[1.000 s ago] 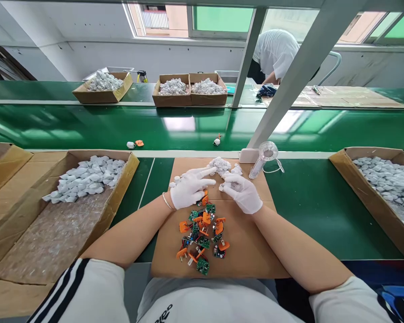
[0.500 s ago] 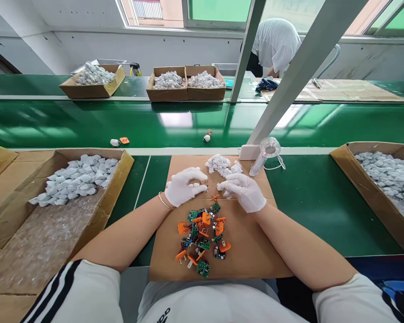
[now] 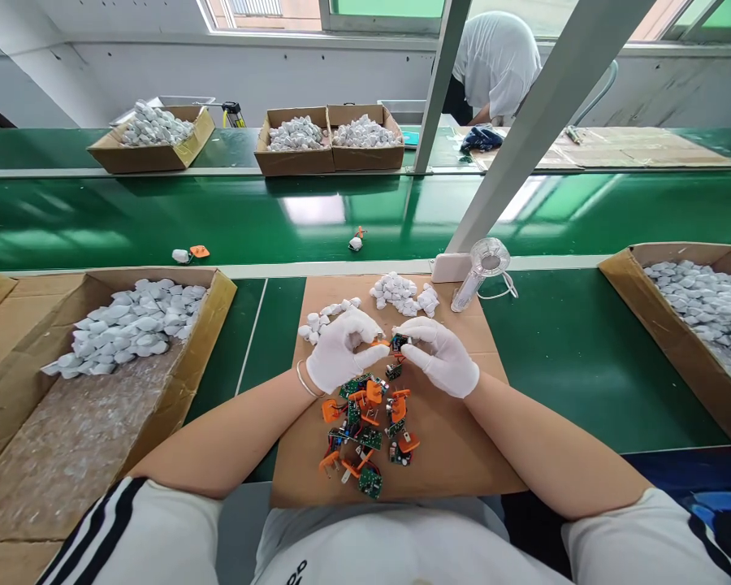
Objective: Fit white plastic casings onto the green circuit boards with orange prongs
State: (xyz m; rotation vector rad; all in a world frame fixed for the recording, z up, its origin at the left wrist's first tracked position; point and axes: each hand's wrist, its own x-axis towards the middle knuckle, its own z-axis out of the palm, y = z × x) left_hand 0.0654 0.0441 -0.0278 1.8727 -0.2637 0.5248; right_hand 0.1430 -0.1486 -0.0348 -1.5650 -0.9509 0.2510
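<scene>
Both my hands wear white gloves and meet above a brown cardboard sheet (image 3: 456, 455). My left hand (image 3: 341, 353) pinches an orange plug piece (image 3: 378, 342) between thumb and fingers. Just beside it, my right hand (image 3: 443, 357) grips a small green circuit board (image 3: 398, 342) by its edge. Another small board (image 3: 393, 371) shows just under the fingertips. Nearer my body lies a loose pile of circuit boards wired to orange plug pieces (image 3: 365, 435). Small white plastic pieces (image 3: 395, 291) are heaped beyond my hands, and more white pieces (image 3: 322, 319) lie beyond my left hand.
Cardboard boxes of white pieces stand left (image 3: 219, 317) and right (image 3: 621, 276). A clear handheld fan (image 3: 489, 258) sits by a slanted metal post (image 3: 524, 130). Two white-and-orange assemblies (image 3: 199, 251) (image 3: 356, 242) lie on the green belt (image 3: 244, 219). A person (image 3: 496, 65) bends over the far bench.
My right hand has come to hold a circuit board next to the orange piece in my left hand. White pieces beyond the left hand now show. The belt assemblies appear slightly farther left.
</scene>
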